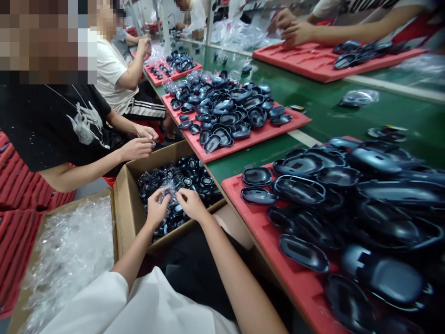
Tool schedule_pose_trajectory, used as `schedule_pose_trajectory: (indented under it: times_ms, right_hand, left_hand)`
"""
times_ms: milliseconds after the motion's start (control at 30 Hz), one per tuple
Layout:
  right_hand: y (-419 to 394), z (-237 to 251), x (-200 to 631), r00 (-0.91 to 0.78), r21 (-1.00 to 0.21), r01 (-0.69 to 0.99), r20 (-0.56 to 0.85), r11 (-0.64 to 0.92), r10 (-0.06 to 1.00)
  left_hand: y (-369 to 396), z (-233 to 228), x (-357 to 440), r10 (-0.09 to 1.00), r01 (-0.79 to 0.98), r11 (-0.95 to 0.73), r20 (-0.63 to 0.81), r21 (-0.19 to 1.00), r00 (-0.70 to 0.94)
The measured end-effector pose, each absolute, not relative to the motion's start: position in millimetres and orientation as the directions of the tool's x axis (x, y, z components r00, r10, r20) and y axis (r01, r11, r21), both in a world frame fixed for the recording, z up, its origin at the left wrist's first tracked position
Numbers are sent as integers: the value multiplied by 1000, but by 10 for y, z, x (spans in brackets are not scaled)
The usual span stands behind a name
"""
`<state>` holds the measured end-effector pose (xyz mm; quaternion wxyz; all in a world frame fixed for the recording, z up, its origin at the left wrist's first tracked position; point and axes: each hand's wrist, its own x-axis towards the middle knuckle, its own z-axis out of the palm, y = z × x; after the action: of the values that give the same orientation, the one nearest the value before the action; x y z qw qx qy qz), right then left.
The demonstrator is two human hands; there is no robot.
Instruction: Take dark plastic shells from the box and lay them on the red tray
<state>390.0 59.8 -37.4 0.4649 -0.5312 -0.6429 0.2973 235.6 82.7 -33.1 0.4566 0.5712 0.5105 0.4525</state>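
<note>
Over an open cardboard box (130, 204), my left hand (158, 206) pinches a small transparent plastic bag (169, 188). My right hand (190, 204) is closed at the bag's other side, thumb and fingertips together. Whether a part sits inside the bag is too small to make out. Beneath both hands, the box holds many small dark glossy plastic parts (208, 182). To the right, a red tray (239, 213) carries a heap of dark blue oval plastic shells (301, 188), apart from my hands.
A flat box of crumpled transparent bags (76, 250) lies at lower left. Another red tray (225, 153) heaped with shells sits farther along the green table (295, 104). A co-worker in a black shirt (59, 125) works across the box; others sit beyond. Red trays (17, 255) are stacked at far left.
</note>
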Motion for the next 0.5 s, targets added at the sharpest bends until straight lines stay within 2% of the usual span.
schedule_pose_trajectory:
  times_ms: [100,200,300,367,433,500]
  right_hand:
    - [634,-405,3855,64,-883,431,236,187,970]
    - [671,-434,3842,99,-877,462,203,136,974]
    - [664,-423,3861,128,-855,479,293,200,948]
    - [642,-402,3876,78,-840,465,354,280,932]
    - [626,-389,3880,-11,-832,454,354,320,935]
    - [626,-392,3869,-28,-838,460,316,293,948]
  left_hand:
    - [832,-303,2303,995,86,52,-60,995,86]
    - [821,-308,2285,988,66,95,-102,993,113]
    - [815,-333,2285,994,72,87,-91,994,66]
    - [821,-347,2287,996,54,77,-79,996,34]
    - [835,-351,2288,997,31,70,-71,997,35]
    - [852,-346,2297,996,22,77,-78,997,48]
